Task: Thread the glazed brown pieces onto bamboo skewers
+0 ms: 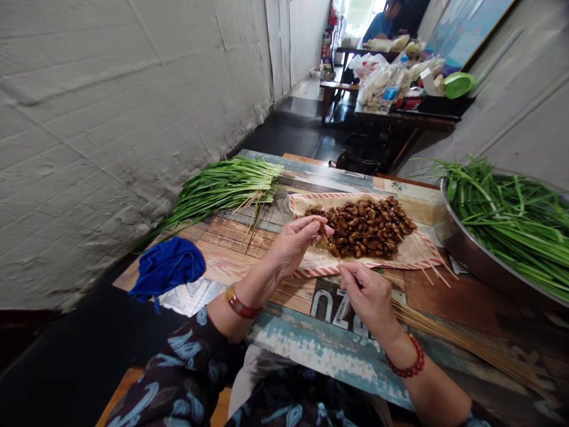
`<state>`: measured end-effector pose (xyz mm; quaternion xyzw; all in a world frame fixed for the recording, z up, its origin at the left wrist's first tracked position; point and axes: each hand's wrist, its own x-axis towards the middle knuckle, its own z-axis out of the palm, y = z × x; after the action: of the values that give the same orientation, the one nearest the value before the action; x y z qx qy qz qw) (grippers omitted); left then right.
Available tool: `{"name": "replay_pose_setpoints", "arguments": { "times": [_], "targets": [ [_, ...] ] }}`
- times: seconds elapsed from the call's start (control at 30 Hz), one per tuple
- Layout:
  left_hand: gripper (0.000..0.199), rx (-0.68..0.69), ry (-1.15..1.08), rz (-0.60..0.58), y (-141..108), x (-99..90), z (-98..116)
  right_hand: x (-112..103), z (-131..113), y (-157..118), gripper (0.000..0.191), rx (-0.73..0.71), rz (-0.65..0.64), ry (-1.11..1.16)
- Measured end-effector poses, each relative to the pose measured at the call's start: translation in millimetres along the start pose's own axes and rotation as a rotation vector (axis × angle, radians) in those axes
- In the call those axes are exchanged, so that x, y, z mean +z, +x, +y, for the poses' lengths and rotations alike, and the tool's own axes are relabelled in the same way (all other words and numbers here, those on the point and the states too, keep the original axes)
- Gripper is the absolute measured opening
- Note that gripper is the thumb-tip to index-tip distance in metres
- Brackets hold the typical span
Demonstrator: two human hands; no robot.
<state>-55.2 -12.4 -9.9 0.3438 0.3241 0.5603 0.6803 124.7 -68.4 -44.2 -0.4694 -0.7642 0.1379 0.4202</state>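
A heap of glossy brown silkworm pupae (pixel 364 225) lies on a paper sheet with a red-striped border (pixel 320 271). Over the sheet's left part, my left hand (pixel 300 237) pinches a pupa between thumb and fingertips. My right hand (pixel 367 293) is closed round a thin bamboo skewer, whose tip points up toward the left fingers. Most of that skewer is hidden in the fist. Several skewers (pixel 429 261) stick out from the heap's right side. Beside my right wrist, a bundle of bare bamboo skewers (pixel 462 338) rests on the table.
Green chives (pixel 222 187) lie in skewered rows at the table's back left. A blue cloth (pixel 171 267) sits on the left edge. At right stands a large metal bowl (pixel 466 249) full of loose chives (pixel 520 219). A person (pixel 382 24) sits at a far table.
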Motion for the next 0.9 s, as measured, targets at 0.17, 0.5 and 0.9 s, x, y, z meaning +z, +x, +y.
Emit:
{"name": "replay_pose_setpoints", "arguments": {
  "times": [0.17, 0.5, 0.9],
  "targets": [
    [0.026, -0.018, -0.008, -0.027, -1, 2.8, -4, 0, -3, 1, 0.02, 0.027, -0.013, 0.031],
    [0.042, -0.106, -0.053, -0.063, 3, -4.1, -6, -2, 1, 2, 0.024, 0.39, -0.136, 0.328],
    [0.039, -0.24, 0.016, -0.139, -2, 0.6, -14, 1, 0, 4, 0.031, 0.575, -0.172, 0.642]
  ]
}}
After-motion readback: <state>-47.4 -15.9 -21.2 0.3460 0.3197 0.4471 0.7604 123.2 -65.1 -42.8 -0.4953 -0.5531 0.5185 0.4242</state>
